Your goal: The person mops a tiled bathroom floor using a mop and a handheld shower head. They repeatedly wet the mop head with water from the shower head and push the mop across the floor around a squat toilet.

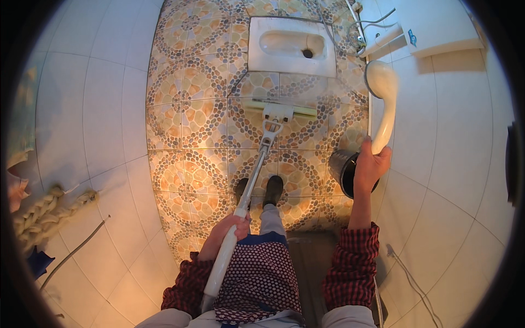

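My left hand (pixel 236 225) is wrapped round the white handle of a sponge mop (pixel 278 113). Its metal pole slants forward from my lap, and the wide yellowish head rests on the patterned tile floor, a little short of the squat toilet (pixel 328 65). In my right hand (pixel 373 164) is a white shower head (pixel 384 82), gripped by its handle and raised beside the right wall. Beneath that hand a dark bucket (pixel 338 164) stands on the floor, partly covered by my wrist. Faint spray or mist seems to hang near the mop head.
White tiled walls close in on both sides. A white cistern (pixel 445 33) and a thin hose (pixel 342 46) are at the far right. Braided cords (pixel 49 210) hang on the left wall. A metal shower hose (pixel 378 300) and a cable (pixel 415 287) run down the lower right.
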`<act>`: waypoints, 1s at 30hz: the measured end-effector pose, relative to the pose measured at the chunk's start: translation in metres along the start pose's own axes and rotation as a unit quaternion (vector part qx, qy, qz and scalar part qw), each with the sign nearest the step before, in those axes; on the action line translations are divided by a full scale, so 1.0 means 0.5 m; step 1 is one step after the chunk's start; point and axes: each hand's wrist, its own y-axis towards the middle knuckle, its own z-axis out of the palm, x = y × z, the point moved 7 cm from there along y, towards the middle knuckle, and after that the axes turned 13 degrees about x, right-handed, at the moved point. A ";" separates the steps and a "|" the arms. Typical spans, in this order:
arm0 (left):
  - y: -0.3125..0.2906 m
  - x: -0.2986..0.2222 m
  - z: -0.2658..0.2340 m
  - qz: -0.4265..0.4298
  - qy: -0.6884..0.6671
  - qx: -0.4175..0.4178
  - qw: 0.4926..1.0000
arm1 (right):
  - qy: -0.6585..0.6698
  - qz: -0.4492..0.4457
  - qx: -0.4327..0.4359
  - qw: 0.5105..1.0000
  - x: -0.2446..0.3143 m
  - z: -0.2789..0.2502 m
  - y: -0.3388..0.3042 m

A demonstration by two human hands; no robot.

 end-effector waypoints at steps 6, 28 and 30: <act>0.025 -0.016 0.010 -0.045 0.183 -0.072 0.979 | 0.031 0.016 0.028 0.999 -0.007 0.002 -0.001; -0.325 0.076 -0.202 -0.138 0.424 -0.090 0.891 | 0.028 -0.013 -0.048 0.998 0.075 -0.011 -0.207; -0.317 0.085 -0.215 -0.118 0.428 -0.082 0.892 | 0.020 -0.040 -0.052 0.998 0.090 0.015 -0.232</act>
